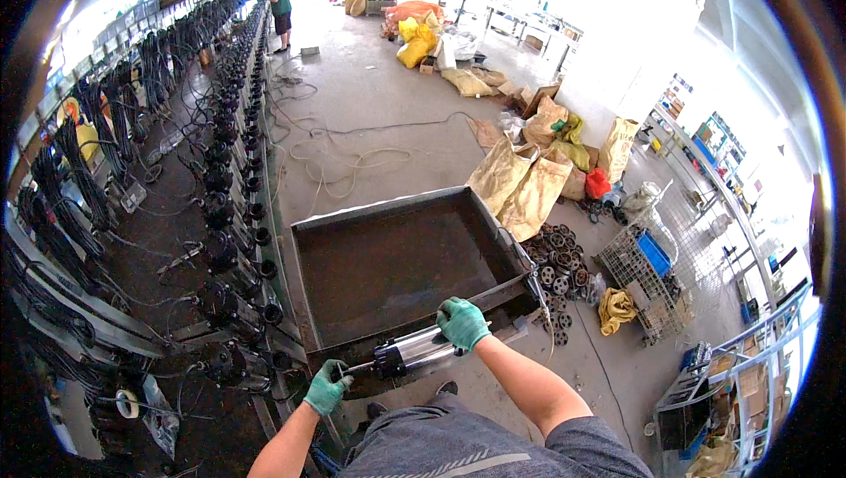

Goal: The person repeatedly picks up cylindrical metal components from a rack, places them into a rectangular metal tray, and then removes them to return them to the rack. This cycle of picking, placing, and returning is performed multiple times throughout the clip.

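Left green-gloved hand (328,387)'s pinching a thin grey stem (359,366); shiny silver metal cylinder (412,351)'s just right of that grip, under the right green-gloved hand (463,323), can't tell if clamped. I'd steady the body, keep the stem straight.

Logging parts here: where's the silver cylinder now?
The silver cylinder is lower-centre in the head view, along the near edge of the dark tray, between left hand and right hand.

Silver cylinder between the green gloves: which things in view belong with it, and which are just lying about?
Belong, by the look of it:
silver cylinder, right hand on its end
left hand, near its dark end
dark tray by it

Lying about, apparently:
tan sacks
pile of dark wheels
wire basket
red bag
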Tool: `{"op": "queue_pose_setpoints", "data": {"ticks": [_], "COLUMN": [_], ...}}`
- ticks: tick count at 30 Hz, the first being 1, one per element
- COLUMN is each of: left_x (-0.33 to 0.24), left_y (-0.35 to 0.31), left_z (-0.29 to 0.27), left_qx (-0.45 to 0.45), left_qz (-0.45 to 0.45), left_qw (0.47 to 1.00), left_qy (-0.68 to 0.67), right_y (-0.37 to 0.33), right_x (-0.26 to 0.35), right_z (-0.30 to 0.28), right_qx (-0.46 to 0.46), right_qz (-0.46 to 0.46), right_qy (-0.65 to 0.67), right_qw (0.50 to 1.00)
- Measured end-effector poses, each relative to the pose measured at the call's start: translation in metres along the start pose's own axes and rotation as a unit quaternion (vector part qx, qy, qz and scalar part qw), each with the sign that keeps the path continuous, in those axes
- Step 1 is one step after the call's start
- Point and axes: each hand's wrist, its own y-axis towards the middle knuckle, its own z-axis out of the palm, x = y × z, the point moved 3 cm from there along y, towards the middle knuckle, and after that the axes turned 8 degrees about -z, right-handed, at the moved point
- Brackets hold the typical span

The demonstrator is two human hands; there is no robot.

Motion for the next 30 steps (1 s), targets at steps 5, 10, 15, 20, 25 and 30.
{"op": "queue_pose_setpoints", "data": {"ticks": [5,10,15,20,25,30], "left_x": [0.006,-0.013,-0.004,-0.032,0.017,0.03], "left_y": [0.011,0.021,0.011,0.011,0.025,0.022], "left_z": [-0.011,-0.02,-0.008,-0.01,-0.023,-0.017], "left_qx": [-0.003,0.032,-0.11,0.033,0.087,-0.058], "left_qz": [0.078,-0.035,0.043,-0.072,-0.304,0.171], "left_qw": [0.975,0.91,0.791,0.914,0.948,0.97], "left_qy": [0.208,0.411,0.6,0.397,-0.039,0.161], "right_y": [0.002,0.002,0.002,-0.002,0.001,0.002], "right_x": [-0.001,0.003,0.004,-0.001,0.0,0.001], "right_z": [0.001,-0.005,-0.004,-0.006,-0.002,0.001], "right_qx": [0.008,0.021,0.03,0.027,0.029,0.026], "right_qz": [-0.01,0.002,0.002,0.019,0.018,0.003], "right_qy": [0.005,-0.001,-0.002,0.015,0.014,0.006], "right_qw": [1.0,1.0,1.0,0.999,0.999,1.0]}}
